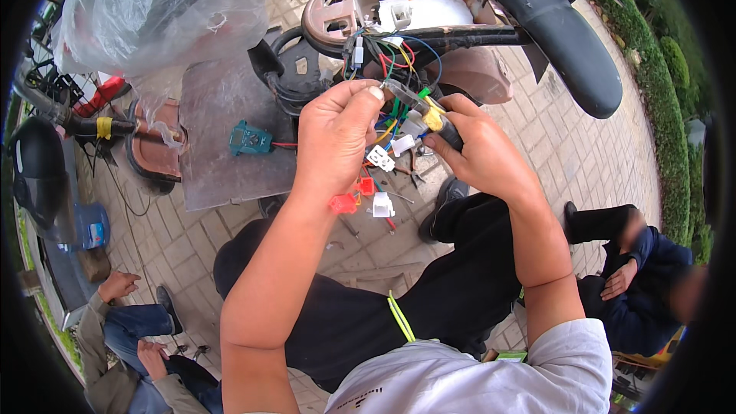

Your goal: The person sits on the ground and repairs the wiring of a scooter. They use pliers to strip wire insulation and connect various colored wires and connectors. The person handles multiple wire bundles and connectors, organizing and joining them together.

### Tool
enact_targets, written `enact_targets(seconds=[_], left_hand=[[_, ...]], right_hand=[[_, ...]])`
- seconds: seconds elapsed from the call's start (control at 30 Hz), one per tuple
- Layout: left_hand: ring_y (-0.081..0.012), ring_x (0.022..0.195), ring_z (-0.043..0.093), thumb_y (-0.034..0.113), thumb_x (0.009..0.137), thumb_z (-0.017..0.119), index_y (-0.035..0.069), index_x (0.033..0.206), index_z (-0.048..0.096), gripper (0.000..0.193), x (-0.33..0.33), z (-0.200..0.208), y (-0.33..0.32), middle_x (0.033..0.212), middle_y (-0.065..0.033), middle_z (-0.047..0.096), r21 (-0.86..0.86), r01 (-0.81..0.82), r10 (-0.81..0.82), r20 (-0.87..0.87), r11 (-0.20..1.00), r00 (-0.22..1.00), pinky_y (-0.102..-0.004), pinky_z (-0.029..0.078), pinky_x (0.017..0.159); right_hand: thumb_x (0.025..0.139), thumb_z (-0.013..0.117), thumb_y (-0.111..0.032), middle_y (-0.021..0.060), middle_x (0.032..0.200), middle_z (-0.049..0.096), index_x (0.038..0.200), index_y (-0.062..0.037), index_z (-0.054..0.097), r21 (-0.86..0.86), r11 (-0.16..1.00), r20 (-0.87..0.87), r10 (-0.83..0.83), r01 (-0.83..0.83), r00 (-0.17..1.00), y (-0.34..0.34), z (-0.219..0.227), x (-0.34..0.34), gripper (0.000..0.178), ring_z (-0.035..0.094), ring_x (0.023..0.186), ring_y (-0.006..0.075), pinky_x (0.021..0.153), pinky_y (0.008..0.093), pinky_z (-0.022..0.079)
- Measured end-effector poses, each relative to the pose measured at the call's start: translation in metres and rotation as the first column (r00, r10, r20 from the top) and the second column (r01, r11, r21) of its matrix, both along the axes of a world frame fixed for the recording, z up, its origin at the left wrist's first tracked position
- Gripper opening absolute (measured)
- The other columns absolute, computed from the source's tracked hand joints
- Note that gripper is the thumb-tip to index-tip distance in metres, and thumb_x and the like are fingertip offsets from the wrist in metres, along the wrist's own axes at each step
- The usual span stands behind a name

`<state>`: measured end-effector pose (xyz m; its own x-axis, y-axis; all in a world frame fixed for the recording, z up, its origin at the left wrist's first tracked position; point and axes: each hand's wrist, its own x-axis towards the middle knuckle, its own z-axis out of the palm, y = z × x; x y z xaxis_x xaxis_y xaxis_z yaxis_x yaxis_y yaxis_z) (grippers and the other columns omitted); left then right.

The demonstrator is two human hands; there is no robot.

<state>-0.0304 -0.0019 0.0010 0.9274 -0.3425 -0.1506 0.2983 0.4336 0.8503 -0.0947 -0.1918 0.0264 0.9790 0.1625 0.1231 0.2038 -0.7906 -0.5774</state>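
My left hand (341,119) is closed, with thumb and forefinger pinching the end of a thin wire from the wiring bundle (395,57). Wrapped in my right hand (483,142) is what looks like a utility knife (435,119), with a yellow and dark grip and a grey front part reaching toward the left fingertips. Below and between the hands hang white plug connectors (379,158), another white connector (382,205) and red connectors (343,203). My fingers partly hide the wire end.
An electric scooter body (330,11) with a black seat (552,23) lies ahead. A teal multimeter (251,139) rests on a grey floor panel (218,161) at left, under plastic sheeting (153,23). Pliers (415,172) lie on the paving. People sit at lower left and right.
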Motion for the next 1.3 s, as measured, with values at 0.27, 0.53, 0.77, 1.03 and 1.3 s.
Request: enact_targets(seconds=[0.27,0.53,0.77,1.03,1.3], left_hand=[[-0.0036,0.054,0.038,0.013,0.090,0.065,-0.003,0.098,0.066,0.018,-0.0006,0.0070,-0.0008,0.065,0.0019,0.049,0.081,-0.059,0.055,0.052,0.995,0.997,-0.0209,0.029,0.048],[-0.0034,0.053,0.040,0.015,0.090,0.064,-0.003,0.093,0.065,0.018,-0.0019,0.0104,-0.0007,0.067,0.0012,0.051,0.109,-0.048,0.043,0.053,0.993,0.998,-0.0205,0.029,0.047],[-0.0029,0.052,0.040,0.017,0.091,0.064,-0.002,0.092,0.065,0.019,-0.0011,0.0058,-0.0023,0.067,0.0011,0.051,0.163,-0.074,0.055,0.119,0.984,0.991,-0.0203,0.029,0.046],[-0.0029,0.052,0.038,0.015,0.091,0.063,-0.001,0.091,0.065,0.016,-0.0008,0.0053,-0.0028,0.067,0.0013,0.050,0.141,-0.056,0.042,0.098,0.988,0.994,-0.0203,0.028,0.046],[-0.0022,0.056,0.043,0.018,0.093,0.061,-0.002,0.089,0.066,0.021,-0.0009,0.0063,-0.0010,0.066,0.0034,0.053,0.102,-0.019,0.016,0.039,0.995,0.999,-0.0199,0.033,0.049]], right_hand=[[0.085,0.070,-0.014,0.0206,0.102,0.060,0.095,0.0067,0.065,-0.024,1.000,-0.042,-0.014,0.013,0.999,0.0024,0.0037,-0.0004,0.024,0.060,0.091,0.0407,0.080,0.0444,0.048],[0.084,0.069,-0.014,0.0228,0.112,0.061,0.098,0.0076,0.064,-0.008,1.000,-0.035,-0.002,0.001,0.999,0.0013,0.0030,-0.0015,0.026,0.059,0.100,0.0407,0.088,0.0438,0.048],[0.085,0.069,-0.013,0.0241,0.110,0.060,0.098,0.0081,0.064,-0.039,0.999,-0.024,-0.010,0.009,1.000,0.0033,0.0064,-0.0017,0.026,0.058,0.100,0.0415,0.088,0.0441,0.047],[0.084,0.070,-0.014,0.0233,0.112,0.060,0.098,0.0078,0.064,-0.057,0.998,-0.023,0.000,-0.002,1.000,0.0006,0.0036,-0.0001,0.027,0.059,0.100,0.0408,0.088,0.0439,0.047],[0.084,0.070,-0.014,0.0226,0.110,0.059,0.099,0.0070,0.064,-0.031,1.000,-0.030,0.003,-0.004,1.000,0.0003,0.0026,0.0008,0.026,0.059,0.099,0.0408,0.087,0.0439,0.047]])
